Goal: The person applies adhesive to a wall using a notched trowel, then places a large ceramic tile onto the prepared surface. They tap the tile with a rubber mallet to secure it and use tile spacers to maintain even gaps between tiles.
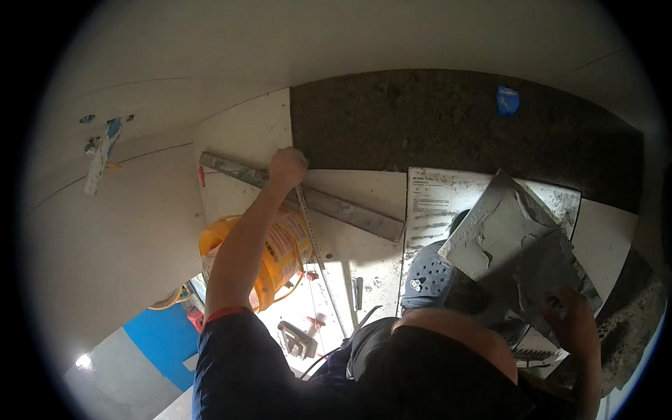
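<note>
My left hand (287,168) is closed on a marked measuring strip (312,248), which runs down across white floor tiles (357,189) beside a yellow bucket (287,248). A long grey straightedge (360,217) lies diagonally by that hand. My right hand (570,318) is curled at the lower right, against a tilted square board (500,224) smeared with grey mortar; what its fingers hold is unclear. A grey perforated clog (427,273) is partly hidden under the board.
A dark strip of bare bed (392,119) with a blue piece (507,101) borders the tiles. A wall (112,210) with pipe fittings (103,152) stands at left. Red clips (314,322), a metal tool (296,339) and a blue sheet (164,336) lie lower left.
</note>
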The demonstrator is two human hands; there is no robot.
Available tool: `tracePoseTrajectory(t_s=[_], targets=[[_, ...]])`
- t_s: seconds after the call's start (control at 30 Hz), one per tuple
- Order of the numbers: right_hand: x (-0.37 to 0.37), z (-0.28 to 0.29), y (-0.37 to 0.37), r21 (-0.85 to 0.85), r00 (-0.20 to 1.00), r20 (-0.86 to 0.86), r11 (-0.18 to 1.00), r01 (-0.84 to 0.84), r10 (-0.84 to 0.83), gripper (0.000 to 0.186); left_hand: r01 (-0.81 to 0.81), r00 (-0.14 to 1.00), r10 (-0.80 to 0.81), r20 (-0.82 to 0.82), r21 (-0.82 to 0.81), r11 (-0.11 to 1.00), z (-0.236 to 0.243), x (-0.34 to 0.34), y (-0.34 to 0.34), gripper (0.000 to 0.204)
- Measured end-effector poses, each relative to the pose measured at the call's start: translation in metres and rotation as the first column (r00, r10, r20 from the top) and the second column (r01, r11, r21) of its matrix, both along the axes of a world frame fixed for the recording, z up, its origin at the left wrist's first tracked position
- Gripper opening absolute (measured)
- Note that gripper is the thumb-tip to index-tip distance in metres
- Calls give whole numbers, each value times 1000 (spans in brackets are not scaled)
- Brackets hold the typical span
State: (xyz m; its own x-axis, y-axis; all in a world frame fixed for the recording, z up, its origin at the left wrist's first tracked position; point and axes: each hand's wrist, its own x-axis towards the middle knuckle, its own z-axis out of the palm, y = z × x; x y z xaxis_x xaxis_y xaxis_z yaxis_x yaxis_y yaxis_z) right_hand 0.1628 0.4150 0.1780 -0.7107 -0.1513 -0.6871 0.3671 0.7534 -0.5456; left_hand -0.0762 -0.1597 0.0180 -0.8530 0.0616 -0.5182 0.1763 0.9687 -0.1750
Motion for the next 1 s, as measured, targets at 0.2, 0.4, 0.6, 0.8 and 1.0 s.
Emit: tracePoseTrajectory(t_s=[0.2, 0.4, 0.6, 0.8, 1.0], targets=[[2, -1, 0, 27, 1000, -7, 999, -24, 24, 26, -273, 961, 256, 107, 198, 942, 29, -4, 10, 24], [4, -2, 4, 25, 1000, -17, 999, -26, 26, 25, 51, 999, -54, 8, 182, 982, 25, 7, 31, 24], [-2, 1, -3, 2, 1000, 15, 1000, 10, -10, 25, -76, 994, 58, 88, 210, 975, 32, 2, 54, 24], [-1, -2, -1, -10, 1000, -4, 1000, -21, 21, 27, 49, 998, -54, 13, 261, 964, 12, 9, 57, 20], [-2, -4, -3, 3, 999, -26, 999, -45, 45, 27, 35, 999, -43, 16, 352, 935, 8, 20, 75, 20]])
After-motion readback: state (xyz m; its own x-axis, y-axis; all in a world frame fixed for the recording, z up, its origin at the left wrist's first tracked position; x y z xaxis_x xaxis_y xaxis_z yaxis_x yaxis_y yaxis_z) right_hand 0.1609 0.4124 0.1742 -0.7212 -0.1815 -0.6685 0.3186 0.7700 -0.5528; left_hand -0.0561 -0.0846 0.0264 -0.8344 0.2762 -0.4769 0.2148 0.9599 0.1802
